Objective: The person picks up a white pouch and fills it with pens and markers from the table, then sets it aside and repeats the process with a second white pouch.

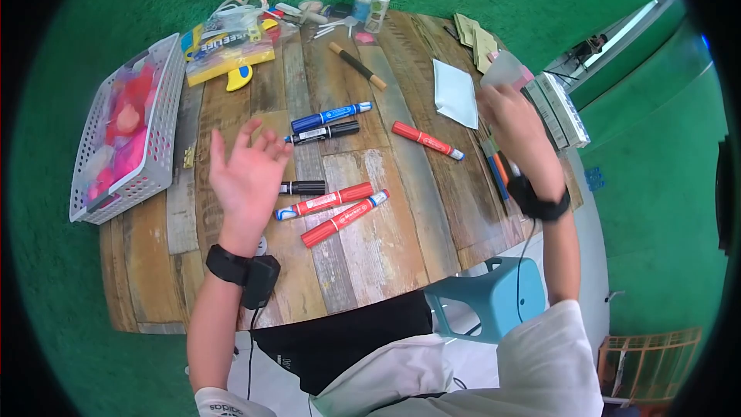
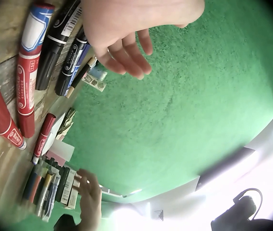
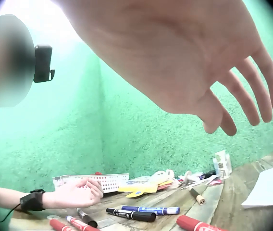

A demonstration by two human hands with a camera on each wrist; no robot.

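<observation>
My left hand (image 1: 248, 170) is held palm up over the table, its fingers loosely bent around nothing. Beside it lie a blue marker (image 1: 332, 116), a black marker (image 1: 324, 133) and a second black marker (image 1: 309, 187) partly hidden by the hand. Two red markers (image 1: 345, 218) rest just to its right, and a third red marker (image 1: 427, 140) lies farther right. Raised above the right side of the table, my right hand (image 1: 515, 125) holds nothing; its fingers hang apart in the right wrist view. A white packet (image 1: 455, 94) and several slim pens (image 1: 499, 171) are near it.
A white perforated basket (image 1: 166, 139) with pink and red items stands at the left edge. Behind are a yellow package (image 1: 231, 62), a tan-and-black stick (image 1: 357, 66) and a cotton swab tub (image 1: 363, 5). Boxes (image 1: 554, 112) sit at right; a blue stool (image 1: 494, 297) stands below.
</observation>
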